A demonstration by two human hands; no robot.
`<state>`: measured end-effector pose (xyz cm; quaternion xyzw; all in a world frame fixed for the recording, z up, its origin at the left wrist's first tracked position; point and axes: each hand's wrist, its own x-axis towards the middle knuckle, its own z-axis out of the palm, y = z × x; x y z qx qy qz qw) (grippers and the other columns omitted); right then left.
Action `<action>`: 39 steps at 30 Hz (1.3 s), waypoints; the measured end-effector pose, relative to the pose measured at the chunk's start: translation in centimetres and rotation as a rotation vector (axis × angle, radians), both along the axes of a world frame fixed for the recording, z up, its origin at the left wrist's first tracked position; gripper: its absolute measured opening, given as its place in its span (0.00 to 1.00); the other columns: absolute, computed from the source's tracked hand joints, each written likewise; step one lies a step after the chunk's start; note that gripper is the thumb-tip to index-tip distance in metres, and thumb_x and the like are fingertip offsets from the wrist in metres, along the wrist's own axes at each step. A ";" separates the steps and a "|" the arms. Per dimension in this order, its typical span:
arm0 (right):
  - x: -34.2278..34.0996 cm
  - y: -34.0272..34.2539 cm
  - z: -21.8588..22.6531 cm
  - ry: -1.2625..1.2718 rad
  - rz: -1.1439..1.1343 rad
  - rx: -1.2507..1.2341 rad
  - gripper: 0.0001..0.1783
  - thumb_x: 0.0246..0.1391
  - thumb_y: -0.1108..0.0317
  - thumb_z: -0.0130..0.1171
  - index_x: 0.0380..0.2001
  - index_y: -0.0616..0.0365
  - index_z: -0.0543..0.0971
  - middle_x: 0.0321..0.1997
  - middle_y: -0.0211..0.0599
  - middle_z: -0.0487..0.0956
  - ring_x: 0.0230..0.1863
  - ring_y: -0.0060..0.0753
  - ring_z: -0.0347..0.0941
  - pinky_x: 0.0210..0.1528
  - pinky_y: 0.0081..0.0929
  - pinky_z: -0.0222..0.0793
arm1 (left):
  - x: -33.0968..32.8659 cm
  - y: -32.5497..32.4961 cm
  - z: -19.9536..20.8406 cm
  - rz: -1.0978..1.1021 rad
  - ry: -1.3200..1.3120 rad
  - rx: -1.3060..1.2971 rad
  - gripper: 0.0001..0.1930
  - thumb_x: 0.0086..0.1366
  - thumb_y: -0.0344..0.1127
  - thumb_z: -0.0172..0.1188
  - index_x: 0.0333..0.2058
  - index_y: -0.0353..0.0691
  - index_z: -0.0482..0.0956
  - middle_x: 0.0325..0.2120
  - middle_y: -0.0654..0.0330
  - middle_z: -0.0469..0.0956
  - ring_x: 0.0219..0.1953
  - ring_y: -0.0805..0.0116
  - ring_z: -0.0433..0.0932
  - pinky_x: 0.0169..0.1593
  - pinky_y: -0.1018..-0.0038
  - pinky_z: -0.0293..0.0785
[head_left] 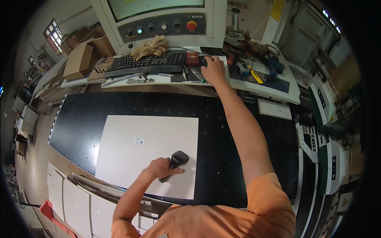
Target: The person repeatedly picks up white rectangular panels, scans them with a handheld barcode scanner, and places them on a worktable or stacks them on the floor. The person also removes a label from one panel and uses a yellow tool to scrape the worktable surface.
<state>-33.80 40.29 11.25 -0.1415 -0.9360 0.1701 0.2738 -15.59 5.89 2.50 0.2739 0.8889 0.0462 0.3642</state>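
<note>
My left hand (160, 167) is closed round the handle of a black handheld barcode scanner (180, 158). The scanner is over the right part of a large white panel (139, 164). A small printed label (139, 140) is stuck on that panel, to the left of the scanner's head. My right arm reaches far forward to the shelf under the screen. There my right hand (215, 71) is curled over a dark computer mouse (204, 62), mostly hidden by the fingers, beside a small red box (192, 58).
The panel lies on a black machine table (222, 166). Beyond it, a keyboard (145, 63) with work gloves (151, 47) stands below a control panel (162, 26). A yellow knife (256, 76) and a drill (275, 68) lie right. White panels (75, 202) lean at lower left.
</note>
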 end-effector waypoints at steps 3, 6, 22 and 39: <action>-0.5 0.3 -1.1 -0.018 -0.002 0.014 0.27 0.55 0.64 0.59 0.60 0.52 0.73 0.64 0.44 0.65 0.62 0.52 0.62 0.62 0.43 0.65 | -7.3 -0.6 1.7 0.022 -0.029 0.375 0.33 0.57 0.66 0.62 0.26 0.32 0.81 0.27 0.48 0.82 0.32 0.51 0.82 0.38 0.63 0.76; -0.4 0.2 -1.3 0.002 0.026 -0.005 0.26 0.55 0.67 0.58 0.58 0.53 0.74 0.65 0.46 0.64 0.62 0.54 0.62 0.62 0.44 0.65 | -15.9 3.9 5.2 0.122 0.555 0.842 0.19 0.62 0.45 0.65 0.25 0.31 0.79 0.25 0.51 0.77 0.26 0.54 0.77 0.34 0.64 0.73; 0.3 -0.3 -1.0 0.041 0.032 -0.033 0.22 0.55 0.70 0.58 0.55 0.54 0.77 0.65 0.47 0.65 0.62 0.56 0.62 0.62 0.43 0.66 | -25.6 16.0 7.7 0.042 0.970 0.830 0.19 0.66 0.43 0.55 0.42 0.31 0.69 0.55 0.31 0.61 0.31 0.34 0.79 0.36 0.53 0.80; 0.2 -0.2 -1.1 0.054 0.030 -0.042 0.22 0.54 0.70 0.58 0.54 0.57 0.78 0.64 0.49 0.65 0.61 0.55 0.63 0.62 0.43 0.65 | -25.2 15.9 8.1 0.123 0.880 0.812 0.21 0.66 0.45 0.55 0.49 0.33 0.69 0.58 0.33 0.61 0.35 0.32 0.78 0.40 0.50 0.78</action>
